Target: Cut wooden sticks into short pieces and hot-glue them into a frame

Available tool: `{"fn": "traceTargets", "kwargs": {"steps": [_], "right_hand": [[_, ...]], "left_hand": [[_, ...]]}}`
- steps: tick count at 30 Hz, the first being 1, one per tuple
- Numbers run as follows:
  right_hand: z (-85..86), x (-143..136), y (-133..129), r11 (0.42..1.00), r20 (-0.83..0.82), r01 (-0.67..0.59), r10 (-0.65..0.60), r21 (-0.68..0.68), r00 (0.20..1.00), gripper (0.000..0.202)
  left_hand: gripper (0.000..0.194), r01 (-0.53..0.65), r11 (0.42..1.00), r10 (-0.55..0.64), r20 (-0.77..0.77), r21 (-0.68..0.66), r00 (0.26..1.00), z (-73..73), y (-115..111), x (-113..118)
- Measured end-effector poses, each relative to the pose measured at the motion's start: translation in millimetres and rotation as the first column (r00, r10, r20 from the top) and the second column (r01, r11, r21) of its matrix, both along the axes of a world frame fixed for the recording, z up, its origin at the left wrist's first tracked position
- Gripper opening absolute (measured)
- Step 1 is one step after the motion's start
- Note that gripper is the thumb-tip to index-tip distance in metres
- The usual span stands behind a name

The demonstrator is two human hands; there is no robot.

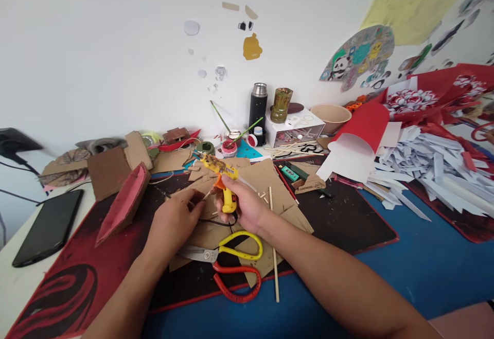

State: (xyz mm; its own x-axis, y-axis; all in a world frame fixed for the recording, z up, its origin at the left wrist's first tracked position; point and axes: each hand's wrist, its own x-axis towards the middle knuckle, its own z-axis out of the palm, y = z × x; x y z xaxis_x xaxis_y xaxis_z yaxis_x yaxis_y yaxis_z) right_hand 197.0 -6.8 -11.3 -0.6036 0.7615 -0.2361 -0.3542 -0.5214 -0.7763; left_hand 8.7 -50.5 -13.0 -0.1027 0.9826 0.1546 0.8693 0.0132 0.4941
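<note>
My right hand [245, 202] is wrapped round the handle of a yellow glue gun [229, 201] with an orange trigger, its nozzle pointing up and left. Just left of it, my left hand [179, 216] has its fingers pinched together over the cardboard; a thin light stick [209, 194] shows at its fingertips. Cut cardboard pieces [258, 174] lie beneath both hands. Scissors [210, 254] with one yellow and one red handle rest in front of the hands, beside a long wooden stick [275, 256].
A pink-lined cardboard boat shape [124, 202] and a black phone [49, 228] lie at left. Behind stand paint jars [229, 148], a black flask [258, 106] and a white box [295, 128]. White paper strips [417, 159] are heaped at right.
</note>
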Motion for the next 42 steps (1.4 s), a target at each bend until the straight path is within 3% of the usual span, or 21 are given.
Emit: {"fn": "traceTargets", "kwargs": {"steps": [5, 11, 14, 18, 21, 23, 28, 35, 42], "right_hand": [[-2.9, 0, 0, 0.999, -0.029, 0.002, -0.001, 0.039, 1.000, 0.063], [0.5, 2, -1, 0.994, -0.011, -0.008, 0.009, 0.109, 1.000, 0.060], [2.2, 1, -3, 0.988, -0.011, -0.026, 0.028, 0.154, 1.000, 0.061], [4.3, 1, -6, 0.989, -0.024, -0.021, 0.025, 0.147, 0.999, 0.063], [6.6, 1, -5, 0.991, -0.075, -0.007, 0.017, 0.134, 0.997, 0.061], [8.3, 2, -6, 0.991, -0.126, -0.011, 0.028, 0.132, 0.992, 0.060], [10.3, 2, -10, 0.989, -0.188, -0.087, 0.108, 0.116, 0.976, 0.059], [5.2, -1, -12, 0.986, -0.060, -0.074, 0.084, 0.149, 0.995, 0.068], [0.1, -3, -8, 0.994, -0.004, -0.010, 0.010, 0.112, 1.000, 0.070]], "left_hand": [[0.024, -0.001, 1.000, 0.002, 0.063, -0.012, 0.998, 1.7, 0, -1], [0.030, -0.056, 0.998, 0.042, 0.378, 0.026, 0.925, 11.2, 1, -3], [0.035, -0.037, 0.998, 0.054, 0.599, -0.041, 0.799, 15.6, 1, -2], [0.040, -0.007, 0.998, 0.055, 0.833, -0.061, 0.551, 14.7, 1, 1], [0.040, 0.010, 0.996, 0.079, 0.920, -0.090, 0.385, 11.9, 1, 2], [0.039, 0.019, 0.995, 0.091, 0.941, -0.103, 0.327, 11.1, 0, 2], [0.038, 0.029, 0.996, 0.078, 0.957, -0.090, 0.278, 15.3, -2, 4], [0.039, -0.025, 0.996, 0.091, 0.989, -0.089, 0.120, 23.7, -4, 7], [0.038, -0.014, 0.999, 0.053, 0.983, -0.051, 0.174, 24.2, -6, 6]]}}
